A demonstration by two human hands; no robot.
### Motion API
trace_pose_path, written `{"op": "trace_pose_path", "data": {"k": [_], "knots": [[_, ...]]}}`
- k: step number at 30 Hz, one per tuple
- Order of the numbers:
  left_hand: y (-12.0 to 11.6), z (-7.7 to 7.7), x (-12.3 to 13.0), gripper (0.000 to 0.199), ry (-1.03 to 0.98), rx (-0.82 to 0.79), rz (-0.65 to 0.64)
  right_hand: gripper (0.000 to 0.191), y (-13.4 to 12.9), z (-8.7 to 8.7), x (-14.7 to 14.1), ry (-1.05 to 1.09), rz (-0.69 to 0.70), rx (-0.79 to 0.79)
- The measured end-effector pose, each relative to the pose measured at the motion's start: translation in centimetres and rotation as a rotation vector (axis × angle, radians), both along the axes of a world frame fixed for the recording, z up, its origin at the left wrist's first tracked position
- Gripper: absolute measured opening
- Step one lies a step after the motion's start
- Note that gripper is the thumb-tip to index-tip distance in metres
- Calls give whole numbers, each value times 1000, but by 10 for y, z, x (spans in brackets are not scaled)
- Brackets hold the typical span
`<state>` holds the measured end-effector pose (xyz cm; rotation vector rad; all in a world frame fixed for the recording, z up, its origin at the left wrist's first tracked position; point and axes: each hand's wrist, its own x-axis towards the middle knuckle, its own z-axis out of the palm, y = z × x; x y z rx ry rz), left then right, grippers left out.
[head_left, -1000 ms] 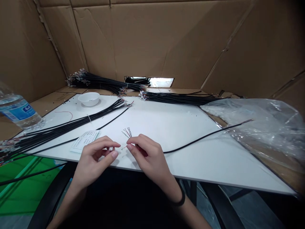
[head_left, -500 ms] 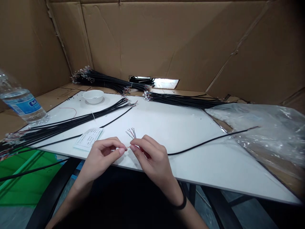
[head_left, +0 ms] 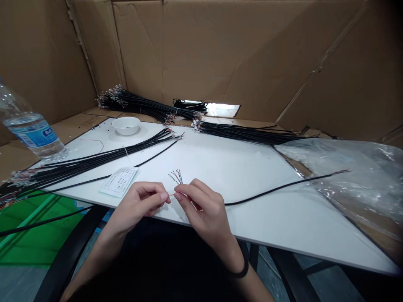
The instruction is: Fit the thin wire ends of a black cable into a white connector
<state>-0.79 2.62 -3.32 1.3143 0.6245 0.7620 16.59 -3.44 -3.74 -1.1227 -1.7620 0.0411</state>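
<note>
My right hand (head_left: 201, 207) grips the near end of a long black cable (head_left: 283, 186) that runs off to the right across the white board (head_left: 220, 167). Thin coloured wires (head_left: 176, 176) fan up from that end just above my fingers. My left hand (head_left: 140, 203) pinches the tip of one thin wire between thumb and forefinger, right against my right fingertips. Both hands hover at the board's near edge.
A bundle of black cables (head_left: 94, 159) lies on the left, with two more bundles (head_left: 141, 105) (head_left: 245, 133) at the back. A small white bowl (head_left: 126, 125), a paper label (head_left: 119, 181), a water bottle (head_left: 30, 132) and a clear plastic bag (head_left: 346, 163) surround the board. Cardboard walls (head_left: 220, 54) enclose it.
My left fingertips have closed in on the thin wire tip and now meet my right fingers. The view has shifted slightly; the cable stays in my right hand.
</note>
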Motion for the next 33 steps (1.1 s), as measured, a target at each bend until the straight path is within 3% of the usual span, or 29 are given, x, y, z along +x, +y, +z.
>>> {"op": "trace_pose_path", "data": {"k": [7,9,15,21,26,29,33], "knots": [[1,1,1,22,-15,45,19,14,-2,4,-1,76,44,-74],[0,2,1,19,13,191,66,14,-2,6,-1,125,62,-146],[-6,1,0,13,141,883,268,9,-1,13,3,228,153,-364],[-10,1,2,17,146,1165,309,8,-3,24,1,323,230,-365],[-10,-1,4,14,132,1079,296,9,-3,22,-1,404,232,-346],[-10,-1,2,13,126,908,249,10,-2,18,0,451,236,-322],[-11,1,-5,22,100,564,153,10,1,12,-1,486,209,-297]]}}
